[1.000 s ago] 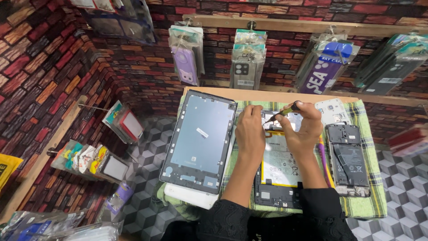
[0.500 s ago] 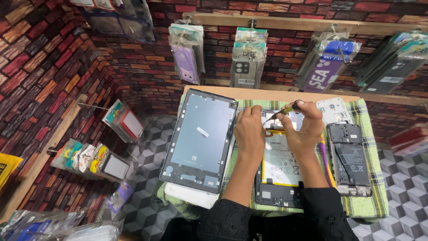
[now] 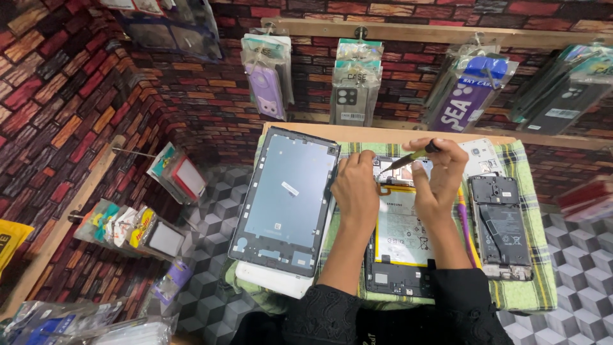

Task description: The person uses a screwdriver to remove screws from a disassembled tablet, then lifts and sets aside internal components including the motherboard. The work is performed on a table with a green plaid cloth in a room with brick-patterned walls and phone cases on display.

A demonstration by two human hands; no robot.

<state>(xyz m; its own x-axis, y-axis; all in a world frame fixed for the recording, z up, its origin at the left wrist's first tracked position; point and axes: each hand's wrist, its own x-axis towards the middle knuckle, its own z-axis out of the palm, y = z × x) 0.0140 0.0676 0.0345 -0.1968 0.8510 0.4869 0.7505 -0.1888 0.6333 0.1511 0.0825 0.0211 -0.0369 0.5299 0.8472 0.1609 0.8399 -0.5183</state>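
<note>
An opened tablet (image 3: 401,239) with its white battery exposed lies on a green checked cloth (image 3: 523,291) in front of me. My left hand (image 3: 355,188) rests on the tablet's upper left part, fingers bent down on it. My right hand (image 3: 440,172) grips a thin screwdriver (image 3: 408,158), whose tip points down-left at the tablet's top edge, close to my left fingertips. A grey tablet back panel (image 3: 287,201) lies to the left, leaning over a white slab beneath it.
An opened phone (image 3: 501,227) and a white phone cover (image 3: 480,156) lie on the cloth at the right. Packaged phone cases (image 3: 355,83) hang on a brick-patterned wall behind the small table. More packets hang on the left wall (image 3: 175,179).
</note>
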